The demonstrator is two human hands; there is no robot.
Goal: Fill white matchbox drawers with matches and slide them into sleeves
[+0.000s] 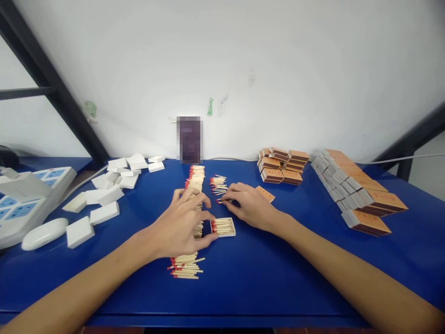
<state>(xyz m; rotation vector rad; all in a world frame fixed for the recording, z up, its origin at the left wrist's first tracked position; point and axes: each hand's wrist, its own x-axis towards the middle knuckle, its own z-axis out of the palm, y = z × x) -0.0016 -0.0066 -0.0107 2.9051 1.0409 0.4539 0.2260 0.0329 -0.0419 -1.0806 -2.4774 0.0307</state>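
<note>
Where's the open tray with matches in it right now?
In the head view the open tray lies mid-table on the blue table, between the left hand and right hand, just right of the long row of matches.

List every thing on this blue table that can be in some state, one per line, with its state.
matchbox tray: open, lying flat, partly filled with red-tipped matches
long row of matches: loose, laid crosswise down the table
small match pile: loose, scattered
white trays: scattered, contents not visible
orange matchboxes: stacked
matchbox rows: closed, lined up
left hand: steadying the tray
right hand: fingertips pinching matches
</note>
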